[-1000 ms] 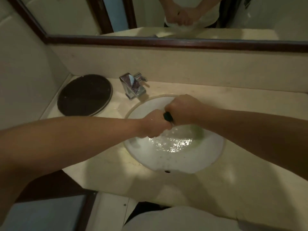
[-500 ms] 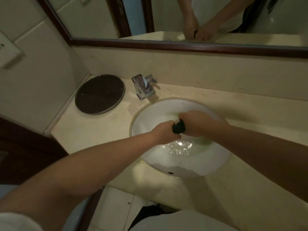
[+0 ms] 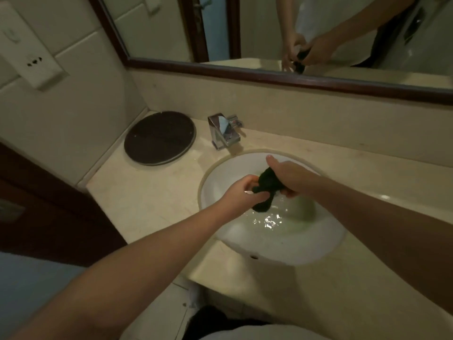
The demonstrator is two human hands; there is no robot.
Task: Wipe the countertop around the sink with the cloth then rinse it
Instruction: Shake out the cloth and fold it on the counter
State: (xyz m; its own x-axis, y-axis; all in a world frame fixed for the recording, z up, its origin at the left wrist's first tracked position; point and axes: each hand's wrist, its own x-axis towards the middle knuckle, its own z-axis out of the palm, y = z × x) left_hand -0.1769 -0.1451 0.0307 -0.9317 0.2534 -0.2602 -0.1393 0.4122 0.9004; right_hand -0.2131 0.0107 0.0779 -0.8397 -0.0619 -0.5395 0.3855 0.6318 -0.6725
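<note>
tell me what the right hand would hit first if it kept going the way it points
Probably the chrome faucet at the sink's back left: the right hand, gripping the dark cloth, points there. Height is unclear, so it might meet the rim first.

Two hands (image 3: 241, 193) (image 3: 293, 179), one cloth (image 3: 267, 182), one sink (image 3: 282, 253), one tap (image 3: 224, 133)
</note>
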